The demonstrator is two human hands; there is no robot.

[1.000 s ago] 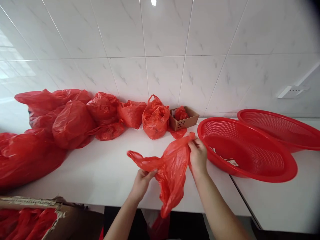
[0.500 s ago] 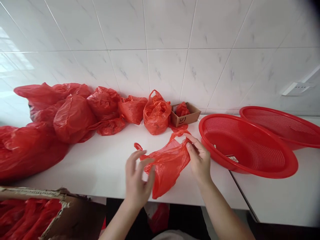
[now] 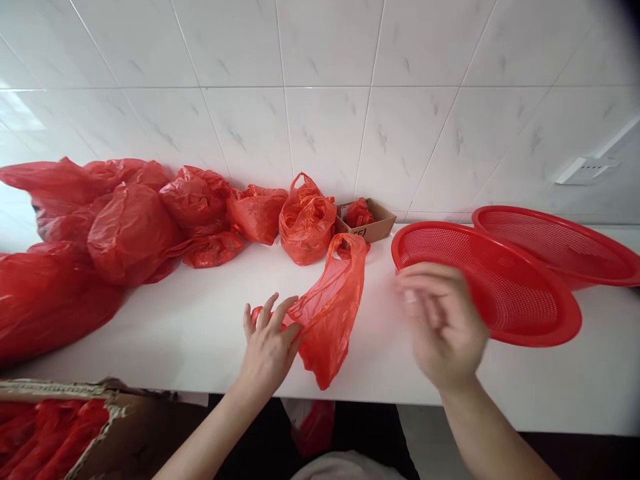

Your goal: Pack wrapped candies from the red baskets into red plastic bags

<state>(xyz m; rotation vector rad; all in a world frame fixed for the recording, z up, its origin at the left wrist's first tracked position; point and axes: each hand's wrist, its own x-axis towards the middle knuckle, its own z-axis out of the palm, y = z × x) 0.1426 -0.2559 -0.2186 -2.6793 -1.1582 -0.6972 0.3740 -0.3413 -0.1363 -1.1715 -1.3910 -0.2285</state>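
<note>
An empty red plastic bag [image 3: 333, 303] stands loosely on the white counter [image 3: 200, 333], one handle loop up near the small box. My left hand [image 3: 267, 347] pinches its lower left edge between thumb and fingers, the other fingers spread. My right hand [image 3: 440, 323] is off the bag, blurred, fingers apart and holding nothing, in the air in front of the nearer red mesh basket [image 3: 505, 310].
Several stuffed red bags [image 3: 135, 227] line the tiled wall on the left. A small cardboard box [image 3: 373, 223] holds a red bag. A second red mesh basket [image 3: 560, 243] lies behind the first. A cardboard box of red bags [image 3: 55, 427] sits at lower left.
My right hand let go of the bag and swung right toward the basket. The bag dropped onto the counter, held only by my left hand.
</note>
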